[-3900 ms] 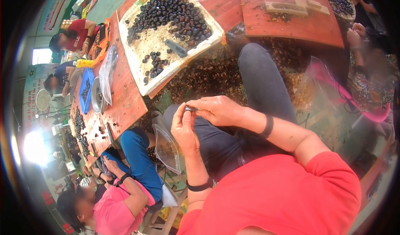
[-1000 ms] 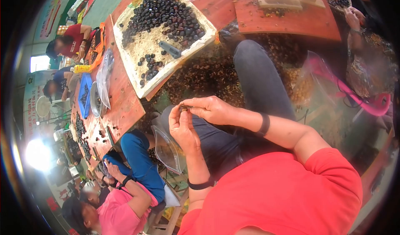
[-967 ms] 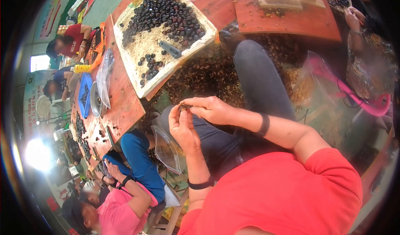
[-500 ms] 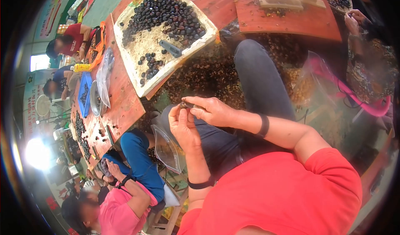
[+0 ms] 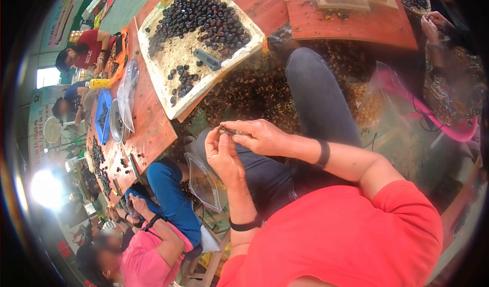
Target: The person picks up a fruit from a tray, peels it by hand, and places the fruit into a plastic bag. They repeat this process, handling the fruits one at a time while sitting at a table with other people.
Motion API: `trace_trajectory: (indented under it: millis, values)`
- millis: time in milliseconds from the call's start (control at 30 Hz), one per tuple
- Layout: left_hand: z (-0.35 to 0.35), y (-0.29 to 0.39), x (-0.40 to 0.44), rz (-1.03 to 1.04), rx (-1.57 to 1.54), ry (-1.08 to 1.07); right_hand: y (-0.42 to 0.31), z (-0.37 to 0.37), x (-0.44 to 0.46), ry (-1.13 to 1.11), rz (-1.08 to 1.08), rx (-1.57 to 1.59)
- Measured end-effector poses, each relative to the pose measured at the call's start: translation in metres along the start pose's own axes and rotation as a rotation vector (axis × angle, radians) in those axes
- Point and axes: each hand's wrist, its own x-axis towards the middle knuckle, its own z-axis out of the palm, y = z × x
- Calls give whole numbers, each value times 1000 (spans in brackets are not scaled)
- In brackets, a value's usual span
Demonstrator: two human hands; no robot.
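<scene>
My left hand [image 5: 224,159] is closed, fingertips pinching a small dark brown nut [image 5: 222,129] above my lap. Reaching in from the right, my right hand [image 5: 262,135] is closed around a slim dark tool [image 5: 238,132], mostly covered by the fingers, its tip at the nut. The fingertips of both hands meet there. Ahead on the table, a white foam box [image 5: 154,86] holds a heap of dark, shiny nuts [image 5: 201,19] and a smaller cluster. A grey-handled tool [image 5: 207,59] lies among them.
Brown shell scraps [image 5: 249,101] cover the ground by my knee. A clear plastic bag [image 5: 205,182] hangs left of my left arm. A blue tray [image 5: 103,116] stands on the red table [image 5: 158,134]. A person in pink [image 5: 150,251] sits left; another person's hands [image 5: 433,24] work at right.
My hands stay joined at the nut, with only a slight shift of the fingers. The person in pink has moved their hands and head a little.
</scene>
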Motion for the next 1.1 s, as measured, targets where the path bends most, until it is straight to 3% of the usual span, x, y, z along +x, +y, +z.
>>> trace_trajectory:
  millis: [400,567,667,767,967,1100]
  values:
    - [2,3,-3,-13,-30,-14,0,2,-2,61,-94,-138]
    - [0,2,-3,-4,-22,11,-9,-3,-3,-28,-10,-234]
    - [7,4,-8,0,-11,1,5,1,2,77,-139,-152]
    - [7,7,-6,-44,-41,19,10,3,4,76,-126,11]
    - [2,3,-5,-23,10,1,-7,-7,1,-49,-43,-122]
    - [1,2,-5,-6,33,9,0,-5,1,-3,-98,-150]
